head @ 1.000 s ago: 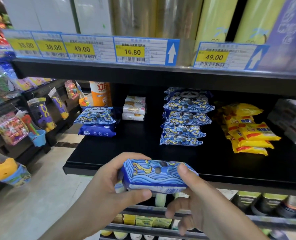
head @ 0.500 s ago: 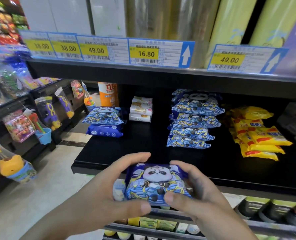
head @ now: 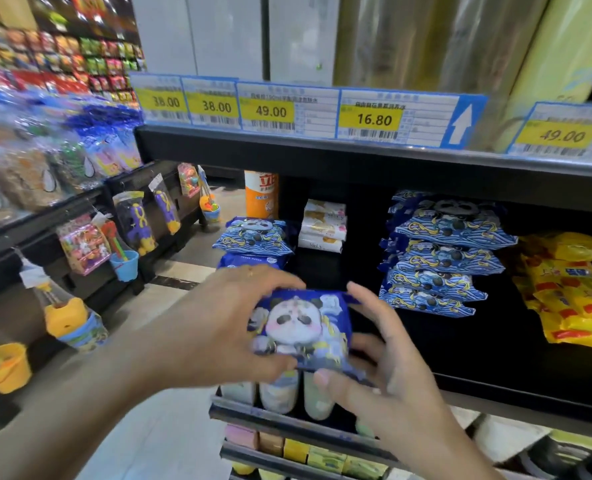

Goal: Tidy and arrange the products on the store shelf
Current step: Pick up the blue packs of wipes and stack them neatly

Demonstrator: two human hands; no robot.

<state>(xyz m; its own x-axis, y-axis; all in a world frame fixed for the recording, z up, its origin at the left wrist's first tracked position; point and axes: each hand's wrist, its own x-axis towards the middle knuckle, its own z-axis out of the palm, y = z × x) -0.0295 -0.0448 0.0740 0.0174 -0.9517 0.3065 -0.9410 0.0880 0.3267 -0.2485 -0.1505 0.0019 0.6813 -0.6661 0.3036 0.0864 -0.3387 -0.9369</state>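
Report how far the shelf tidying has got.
Done: a tall stack of panda packs sits on the black shelf, with yellow packs piled to its right. In hand: the left hand and right hand both grip one panda pack in front of the shelf, not yet placed. Left: placing it, probably on a stack; a smaller pile sits at the left.

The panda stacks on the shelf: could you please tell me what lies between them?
In the head view, white boxes stand between the left stack and the right stack, on the black shelf.

Head view looks down, close on shelf (head: pixel 460 358).
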